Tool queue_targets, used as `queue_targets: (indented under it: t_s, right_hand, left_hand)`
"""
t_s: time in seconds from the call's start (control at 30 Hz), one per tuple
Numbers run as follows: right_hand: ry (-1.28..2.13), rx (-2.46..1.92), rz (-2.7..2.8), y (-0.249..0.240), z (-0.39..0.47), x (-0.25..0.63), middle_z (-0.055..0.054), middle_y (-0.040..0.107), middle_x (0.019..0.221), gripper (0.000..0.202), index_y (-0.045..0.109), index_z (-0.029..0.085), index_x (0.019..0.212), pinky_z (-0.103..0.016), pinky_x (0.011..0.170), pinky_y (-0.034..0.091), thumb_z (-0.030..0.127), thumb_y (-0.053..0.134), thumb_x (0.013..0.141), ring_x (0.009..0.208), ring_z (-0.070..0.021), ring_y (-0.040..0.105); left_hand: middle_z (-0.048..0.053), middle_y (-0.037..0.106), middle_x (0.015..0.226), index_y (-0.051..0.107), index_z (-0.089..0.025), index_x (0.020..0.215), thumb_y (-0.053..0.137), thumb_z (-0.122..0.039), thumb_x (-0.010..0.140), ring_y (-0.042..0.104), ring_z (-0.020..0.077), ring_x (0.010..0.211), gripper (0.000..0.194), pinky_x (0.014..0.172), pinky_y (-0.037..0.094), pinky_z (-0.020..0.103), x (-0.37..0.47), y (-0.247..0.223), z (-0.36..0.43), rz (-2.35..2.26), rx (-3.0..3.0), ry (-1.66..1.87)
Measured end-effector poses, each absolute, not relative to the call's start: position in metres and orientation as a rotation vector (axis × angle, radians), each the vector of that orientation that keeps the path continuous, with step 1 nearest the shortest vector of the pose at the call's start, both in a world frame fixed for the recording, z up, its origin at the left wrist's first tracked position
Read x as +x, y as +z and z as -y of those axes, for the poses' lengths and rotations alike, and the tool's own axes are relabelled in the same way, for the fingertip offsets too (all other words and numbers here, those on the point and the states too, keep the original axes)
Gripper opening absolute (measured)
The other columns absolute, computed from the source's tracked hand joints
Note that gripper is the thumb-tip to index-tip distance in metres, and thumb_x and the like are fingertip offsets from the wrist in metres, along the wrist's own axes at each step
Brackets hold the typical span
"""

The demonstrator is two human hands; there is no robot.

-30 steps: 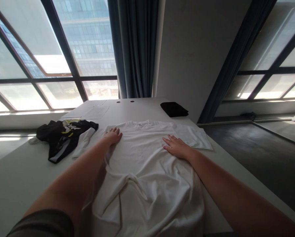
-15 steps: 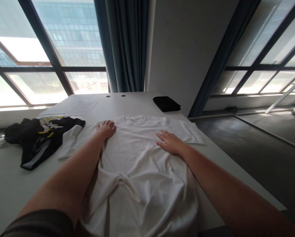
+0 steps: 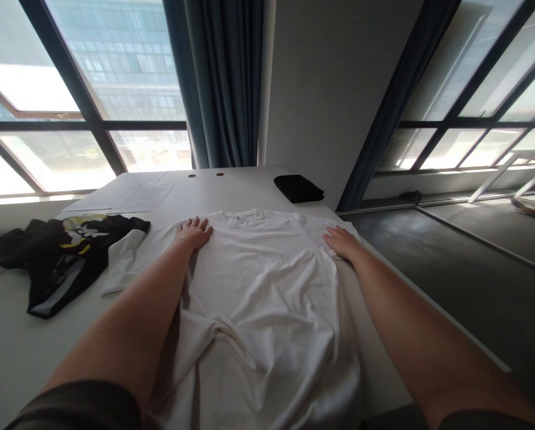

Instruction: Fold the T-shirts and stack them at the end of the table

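Daylight comes through a window (image 3: 144, 60) beyond and to the left of the shirt (image 3: 258, 275), which lies on a white table (image 3: 244, 194). Straight beyond the shirt hangs a blue-grey curtain (image 3: 225, 89), with a plain wall (image 3: 334, 77) just right of it; farther right of the shirt are a second curtain (image 3: 384, 119), more panes and a dark grey floor (image 3: 428, 257).

White and short-sleeved, the shirt is spread with its collar at the far end. Its upper part lies fairly flat, while its near part is rumpled, with a raised fold left of its middle.

At the shirt's upper left edge, by the sleeve, rests the left hand (image 3: 194, 233), palm down, fingers a little apart, gripping nothing. At the shirt's upper right, the right hand (image 3: 341, 242) lies on the other sleeve, also palm down with fingers loosely extended and nothing clasped.

Left of the shirt, a black top (image 3: 106, 239) with a yellow and white print lies crumpled, close to the shirt's left sleeve. Papers (image 3: 144, 196) lie flat beyond the shirt on its left, and a folded black cloth (image 3: 298, 188) sits beyond it on the right, apart from it.
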State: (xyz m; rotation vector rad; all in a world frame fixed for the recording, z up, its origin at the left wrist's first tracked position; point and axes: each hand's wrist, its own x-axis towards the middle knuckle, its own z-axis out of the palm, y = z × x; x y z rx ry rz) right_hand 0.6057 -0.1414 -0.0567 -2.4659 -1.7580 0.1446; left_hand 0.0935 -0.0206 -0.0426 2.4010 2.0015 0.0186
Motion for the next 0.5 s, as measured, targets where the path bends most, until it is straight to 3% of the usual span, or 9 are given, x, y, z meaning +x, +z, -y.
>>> queue_targets:
  t_s: [0.13,0.2,0.37,0.5]
  right_hand:
    - [0.152,-2.531,1.700,-0.061,0.137,0.606,-0.015,0.021,0.172,0.073,0.032,0.020,0.164,-0.050,0.126,0.021,0.059,0.031,0.103,0.157,-0.0350,0.022]
    - [0.151,-2.536,1.700,-0.062,0.136,0.605,-0.015,0.021,0.172,0.073,0.031,0.020,0.164,-0.052,0.126,0.021,0.059,0.030,0.103,0.158,-0.0352,0.022]
    - [0.184,-2.544,1.676,-0.060,0.137,0.602,-0.014,0.019,0.173,0.074,0.030,0.021,0.165,-0.050,0.127,0.016,0.060,0.030,0.102,0.158,-0.0336,0.019]
    - [0.188,-2.536,1.664,-0.055,0.141,0.599,-0.014,0.020,0.172,0.072,0.032,0.021,0.164,-0.050,0.126,0.017,0.059,0.031,0.103,0.158,-0.0333,0.021]
  left_hand:
    - [0.005,0.023,0.173,0.028,-0.028,0.165,0.018,-0.051,0.106,0.021,0.0282,0.158,0.064,0.124,0.023,0.050,0.091,-0.043,0.021,-1.842,2.554,-0.006]
    - [0.005,0.025,0.172,0.029,-0.029,0.165,0.020,-0.051,0.106,0.023,0.0251,0.158,0.063,0.124,0.024,0.044,0.089,-0.043,0.021,-1.836,2.569,-0.042]
    - [0.020,0.029,0.168,0.031,-0.017,0.163,0.016,-0.052,0.106,0.032,0.0351,0.153,0.069,0.117,0.030,0.055,0.074,-0.040,0.018,-2.003,2.530,-0.117]
    - [0.020,0.055,0.150,0.054,-0.016,0.149,0.038,-0.036,0.100,0.048,0.0320,0.142,0.055,0.114,0.038,0.050,0.056,-0.029,0.024,-1.780,2.785,-0.145]
